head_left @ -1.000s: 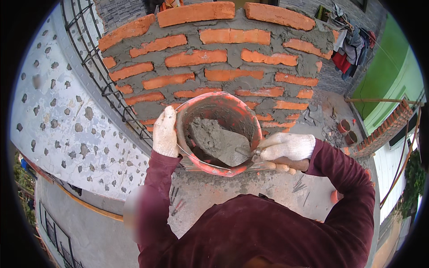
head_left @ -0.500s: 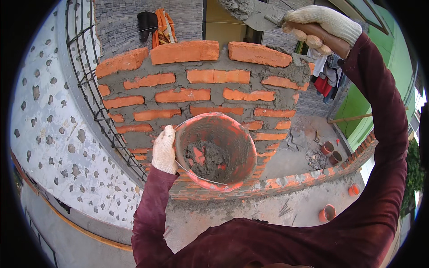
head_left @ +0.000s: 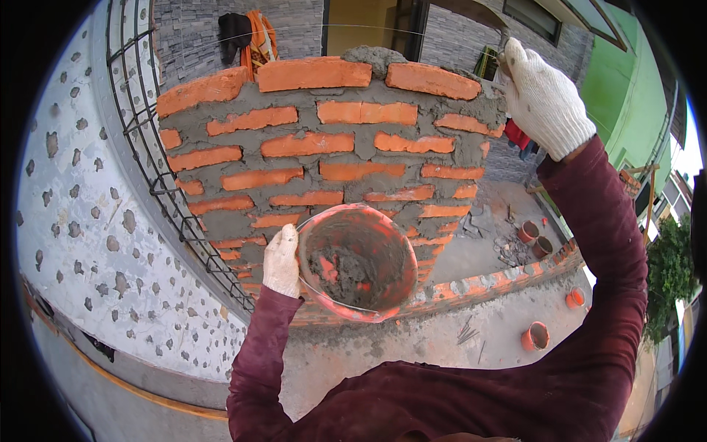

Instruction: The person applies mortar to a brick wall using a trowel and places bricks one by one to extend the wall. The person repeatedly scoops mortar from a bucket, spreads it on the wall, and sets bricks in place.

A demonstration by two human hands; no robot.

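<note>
My left hand (head_left: 282, 261), in a white knit glove, is closed on the rim of an orange bucket (head_left: 401, 283) in front of the wall. Grey mortar (head_left: 361, 276) lies in its bottom and coats the inside. Up at the wall's right end, my gloved right hand (head_left: 546, 99) is wrapped round the handle of a trowel (head_left: 471, 10), whose blade is tilted near the top edge of the view. A lump of wet mortar (head_left: 375, 59) fills the gap between two top-course bricks of the brick wall (head_left: 361, 171).
A thin string line (head_left: 294, 28) runs above the top course. On the left stand a steel rebar cage (head_left: 158, 180) and a pitted white wall (head_left: 96, 221). A low brick wall (head_left: 471, 287) extends right; small buckets (head_left: 535, 337) sit on the ground. Clothes (head_left: 258, 40) hang behind.
My right hand has come down and turned over, tipping the trowel. The mortar that was on its blade now sits in the gap between the top bricks. The bucket appears slightly lower.
</note>
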